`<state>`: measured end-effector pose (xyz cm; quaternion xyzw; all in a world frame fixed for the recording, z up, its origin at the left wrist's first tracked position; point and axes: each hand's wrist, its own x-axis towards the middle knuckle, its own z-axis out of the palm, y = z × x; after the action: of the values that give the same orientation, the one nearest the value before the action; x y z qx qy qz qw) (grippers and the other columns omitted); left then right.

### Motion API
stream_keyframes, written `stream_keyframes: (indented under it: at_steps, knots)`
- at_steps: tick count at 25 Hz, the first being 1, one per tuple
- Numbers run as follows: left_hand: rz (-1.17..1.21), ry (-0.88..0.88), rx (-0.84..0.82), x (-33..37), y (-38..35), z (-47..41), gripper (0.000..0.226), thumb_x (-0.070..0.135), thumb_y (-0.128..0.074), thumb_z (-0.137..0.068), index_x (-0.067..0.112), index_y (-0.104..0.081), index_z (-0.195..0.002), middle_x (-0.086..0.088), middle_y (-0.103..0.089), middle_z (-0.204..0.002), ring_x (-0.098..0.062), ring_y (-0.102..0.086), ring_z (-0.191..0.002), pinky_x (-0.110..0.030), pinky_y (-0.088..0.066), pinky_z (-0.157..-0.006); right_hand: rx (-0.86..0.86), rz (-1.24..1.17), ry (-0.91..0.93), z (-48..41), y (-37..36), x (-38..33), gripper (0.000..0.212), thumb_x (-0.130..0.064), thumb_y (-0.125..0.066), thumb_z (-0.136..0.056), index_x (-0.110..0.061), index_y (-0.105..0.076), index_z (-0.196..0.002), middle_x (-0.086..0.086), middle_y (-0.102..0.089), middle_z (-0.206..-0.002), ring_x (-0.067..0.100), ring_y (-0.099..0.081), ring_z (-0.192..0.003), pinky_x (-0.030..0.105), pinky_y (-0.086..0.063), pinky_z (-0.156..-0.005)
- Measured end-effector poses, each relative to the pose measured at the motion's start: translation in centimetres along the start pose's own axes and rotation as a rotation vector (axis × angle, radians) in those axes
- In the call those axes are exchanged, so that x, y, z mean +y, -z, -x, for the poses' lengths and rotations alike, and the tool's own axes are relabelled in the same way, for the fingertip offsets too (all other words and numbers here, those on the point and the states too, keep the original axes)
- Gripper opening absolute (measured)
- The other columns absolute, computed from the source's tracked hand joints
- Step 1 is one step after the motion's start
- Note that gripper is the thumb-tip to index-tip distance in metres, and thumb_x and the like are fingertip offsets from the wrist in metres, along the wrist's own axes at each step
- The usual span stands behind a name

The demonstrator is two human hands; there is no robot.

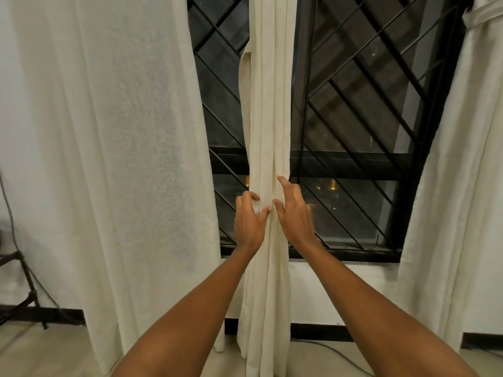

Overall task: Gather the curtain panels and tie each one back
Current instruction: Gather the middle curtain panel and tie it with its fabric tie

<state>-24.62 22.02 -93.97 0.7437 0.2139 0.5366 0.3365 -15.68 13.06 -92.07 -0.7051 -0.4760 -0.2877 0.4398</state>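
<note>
In front of the window (pixel 353 131), about midway across it, the middle panel (pixel 268 104) hung as a narrow column of pleats reaching down to the floor (pixel 54 355). The left hand (pixel 249 220) curled round the column's left edge with its thumb on the front folds. The right hand (pixel 295 213) held the right edge, forefinger stretched up along a pleat, and the two thumbs nearly met. Gathering of this panel looked close to done, with the hands squeezing the folds together at sill height. A cloth strip (pixel 244 74) hung loose along the column's upper left side, probably its tie, and it was not yet wrapped. The next move would likely call for one hand to keep the bundle pinched while the other reached up for that strip, brought it round the pleats and knotted it. The right panel (pixel 446 186) already showed a band (pixel 479 16) round it near the top right corner of the window. The left panel (pixel 122 159) hung wide and ungathered.
</note>
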Motion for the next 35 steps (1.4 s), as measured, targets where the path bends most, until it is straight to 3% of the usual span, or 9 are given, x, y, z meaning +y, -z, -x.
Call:
stream_keyframes:
  at_steps: [2,6,9,11,15,19,24,30,35]
  knots:
    - [-0.004,0.028,0.014,-0.1,-0.6,0.0,0.035,0.035,-0.073,-0.091,0.019,-0.057,-0.118,0.007,-0.051,-0.115,-0.003,-0.054,-0.093,-0.010,-0.044,-0.075,0.052,0.095,0.004,-0.3,-0.3,-0.1,0.043,-0.031,-0.061,-0.100,-0.023,-0.042,-0.138,0.001,-0.048,-0.130,0.013,-0.065,-0.089,0.024,-0.059,-0.068]
    - [-0.047,0.072,0.039,-0.4,-1.5,-0.9,0.025,0.034,-0.073,-0.092,0.013,-0.074,-0.105,0.004,-0.066,-0.103,-0.011,-0.064,-0.090,-0.026,-0.055,-0.080,0.089,0.089,-0.140,-1.9,-0.6,0.2,0.048,-0.044,-0.068,-0.091,-0.020,-0.045,-0.126,-0.001,-0.046,-0.126,0.015,-0.062,-0.084,0.030,-0.055,-0.066]
    - [-0.101,0.119,0.045,-0.7,-1.7,-1.3,0.027,0.030,-0.070,-0.092,0.015,-0.068,-0.070,0.002,-0.065,-0.067,-0.010,-0.059,-0.057,-0.028,-0.050,-0.058,0.163,0.003,-0.211,-2.7,-1.3,0.2,0.047,-0.040,-0.069,-0.091,-0.022,-0.042,-0.126,-0.002,-0.051,-0.125,0.017,-0.063,-0.090,0.038,-0.059,-0.072]
    - [-0.181,0.132,0.066,-1.0,-1.3,-1.3,0.032,0.033,-0.067,-0.092,0.016,-0.064,-0.065,0.004,-0.061,-0.057,-0.008,-0.055,-0.050,-0.022,-0.040,-0.050,0.229,-0.048,-0.237,-2.8,-1.6,0.2,0.048,-0.036,-0.070,-0.092,-0.022,-0.041,-0.127,-0.002,-0.054,-0.124,0.017,-0.063,-0.092,0.039,-0.059,-0.074]
    - [-0.271,0.104,0.088,-1.4,-0.2,-1.4,0.025,0.040,-0.063,-0.091,0.022,-0.066,-0.074,0.010,-0.062,-0.065,-0.006,-0.055,-0.057,-0.020,-0.033,-0.049,0.209,-0.036,-0.252,-2.2,-1.8,0.9,0.046,-0.039,-0.073,-0.089,-0.026,-0.045,-0.122,-0.005,-0.055,-0.118,0.010,-0.058,-0.087,0.032,-0.054,-0.071]
    - [-0.291,0.047,0.084,-1.8,0.2,-0.7,0.030,0.042,-0.059,-0.092,0.022,-0.051,-0.070,0.009,-0.053,-0.070,-0.008,-0.049,-0.060,-0.024,-0.031,-0.053,0.131,0.000,-0.268,-2.0,-2.3,1.0,0.038,-0.043,-0.070,-0.090,-0.024,-0.053,-0.118,-0.004,-0.051,-0.118,0.011,-0.057,-0.087,0.024,-0.044,-0.067]
    - [-0.346,0.011,-0.035,-2.5,0.2,0.2,0.031,0.048,-0.060,-0.093,0.021,-0.061,-0.077,0.005,-0.055,-0.083,-0.016,-0.057,-0.068,-0.035,-0.049,-0.065,0.002,0.116,-0.178,-1.1,-3.7,0.5,0.032,-0.046,-0.057,-0.094,-0.020,-0.073,-0.103,-0.002,-0.062,-0.109,0.016,-0.056,-0.101,0.030,-0.049,-0.070]
    - [-0.520,0.072,-0.188,-4.6,-1.6,2.7,0.019,0.021,-0.055,-0.102,0.010,-0.070,-0.107,-0.007,-0.070,-0.102,-0.026,-0.070,-0.087,-0.034,-0.053,-0.068,-0.049,0.174,-0.248,1.9,-6.8,-0.6,0.027,-0.037,-0.060,-0.100,-0.014,-0.073,-0.108,0.003,-0.072,-0.099,0.019,-0.072,-0.085,0.032,-0.062,-0.072]
    - [-0.418,0.041,-0.234,-9.0,-1.4,4.9,0.026,0.032,-0.062,-0.100,0.012,-0.072,-0.112,-0.006,-0.070,-0.105,-0.022,-0.070,-0.086,-0.037,-0.062,-0.075,-0.164,0.074,-0.396,7.8,-8.4,1.2,0.035,-0.041,-0.064,-0.096,-0.014,-0.071,-0.117,0.003,-0.073,-0.108,0.022,-0.073,-0.094,0.039,-0.063,-0.082]
